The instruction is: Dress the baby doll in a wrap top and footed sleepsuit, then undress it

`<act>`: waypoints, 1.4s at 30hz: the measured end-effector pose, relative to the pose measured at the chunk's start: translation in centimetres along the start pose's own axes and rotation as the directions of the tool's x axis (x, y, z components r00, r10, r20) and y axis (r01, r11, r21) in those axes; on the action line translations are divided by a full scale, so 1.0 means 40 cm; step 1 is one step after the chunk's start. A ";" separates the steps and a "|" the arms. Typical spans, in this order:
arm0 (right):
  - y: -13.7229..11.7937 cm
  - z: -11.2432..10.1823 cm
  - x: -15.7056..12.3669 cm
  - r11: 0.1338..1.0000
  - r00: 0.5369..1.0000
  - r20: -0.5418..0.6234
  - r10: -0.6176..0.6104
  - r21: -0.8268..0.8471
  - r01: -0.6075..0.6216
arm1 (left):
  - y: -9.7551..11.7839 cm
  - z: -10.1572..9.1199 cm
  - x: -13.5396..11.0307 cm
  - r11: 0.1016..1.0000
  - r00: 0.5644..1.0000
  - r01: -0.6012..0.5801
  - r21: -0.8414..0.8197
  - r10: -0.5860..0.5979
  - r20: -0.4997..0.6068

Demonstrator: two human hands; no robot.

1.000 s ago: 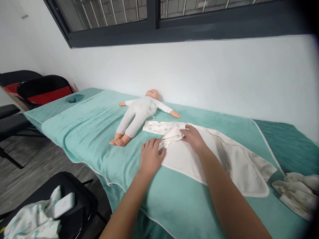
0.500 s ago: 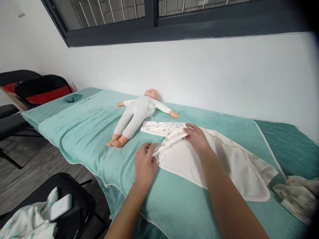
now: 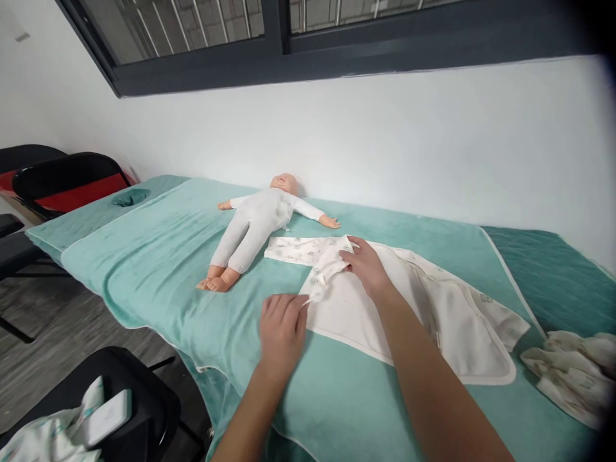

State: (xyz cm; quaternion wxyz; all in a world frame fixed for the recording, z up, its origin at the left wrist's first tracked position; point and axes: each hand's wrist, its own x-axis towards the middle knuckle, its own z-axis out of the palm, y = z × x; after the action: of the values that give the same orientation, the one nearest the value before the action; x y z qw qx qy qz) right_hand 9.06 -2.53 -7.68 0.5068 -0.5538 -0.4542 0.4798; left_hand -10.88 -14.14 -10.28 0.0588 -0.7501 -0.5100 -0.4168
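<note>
A white baby shirt (image 3: 351, 314) with small printed figures lies spread open on the bed, one sleeve pointing left toward the doll. My left hand (image 3: 283, 330) is closed, pinching a thin white tie (image 3: 307, 300) at the shirt's left front corner. My right hand (image 3: 368, 266) pinches the folded-over front panel near the collar, thumb and fingers together on the cloth. Just beyond the sleeve, a baby doll (image 3: 262, 212) in white lies on its back, arms spread, head toward the wall.
A green cover (image 3: 158, 256) drapes the bed, which has a face hole (image 3: 129, 197) at its far left. Crumpled cream cloth (image 3: 572, 372) lies at the right. A black chair (image 3: 149, 391) in front bears a patterned cloth (image 3: 52, 436) and a white phone-like object (image 3: 108, 417). Behind is the wall.
My left hand has pulled back slightly toward me, drawing out the tie and bunching the front panel's corner. My right hand keeps its pinch near the collar. The whole view has shifted a little.
</note>
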 end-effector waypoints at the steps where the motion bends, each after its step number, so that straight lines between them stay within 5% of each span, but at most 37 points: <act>1: 0.007 -0.005 0.007 0.998 0.999 -0.036 -0.009 -0.066 0.006 | 0.018 0.005 0.000 0.999 0.999 -0.030 -0.009 0.031 0.030; 8: 0.034 -0.057 0.033 0.924 0.976 -0.208 -0.066 -0.381 -0.019 | 0.094 0.029 -0.013 0.996 0.953 -0.054 -0.076 0.074 0.293; 18: 0.015 -0.072 0.029 0.904 0.990 -0.141 0.009 -0.423 -0.069 | 0.089 0.028 -0.007 0.999 0.945 -0.041 -0.033 0.049 0.325; 21: 0.003 -0.066 0.019 0.941 0.996 -0.087 0.026 -0.334 -0.054 | 0.087 0.030 -0.009 0.995 0.962 0.006 -0.095 0.021 0.272; 24: -0.011 -0.033 0.001 0.984 1.000 0.026 -0.018 -0.178 0.023 | 0.075 0.031 -0.016 0.934 0.962 0.260 -0.247 -0.229 0.145; 27: -0.011 0.014 -0.012 0.983 0.957 0.228 -0.179 0.090 0.162 | 0.062 0.028 -0.021 0.772 0.817 0.496 -0.397 -0.570 -0.089; 29: 0.002 0.037 -0.012 0.966 0.924 0.280 -0.260 0.078 0.248 | 0.060 0.025 -0.024 0.778 0.766 0.499 -0.383 -0.602 -0.225; 32: 0.029 0.047 -0.006 0.922 0.922 0.256 -0.289 -0.184 0.340 | 0.066 0.022 -0.024 0.891 0.856 0.391 -0.231 -0.444 -0.265; 34: 0.042 0.047 -0.012 0.884 0.919 0.250 -0.306 -0.284 0.372 | 0.073 0.024 -0.022 0.948 0.932 0.279 -0.155 -0.306 -0.193; 37: 0.052 0.049 -0.054 0.806 0.897 0.286 -0.338 -0.403 0.433 | 0.078 0.031 -0.020 0.988 0.989 0.134 -0.078 -0.139 -0.056; 42: 0.065 0.046 -0.212 0.347 0.846 0.421 -0.328 -0.779 0.522 | 0.074 0.036 -0.029 0.996 0.996 0.076 0.038 -0.078 0.047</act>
State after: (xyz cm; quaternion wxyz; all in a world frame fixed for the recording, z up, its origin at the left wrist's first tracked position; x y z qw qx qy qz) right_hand 6.21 -10.89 -9.73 0.2135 -0.5447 -0.8069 0.0810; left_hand -7.80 -15.64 -10.99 0.0440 -0.7385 -0.5473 -0.3912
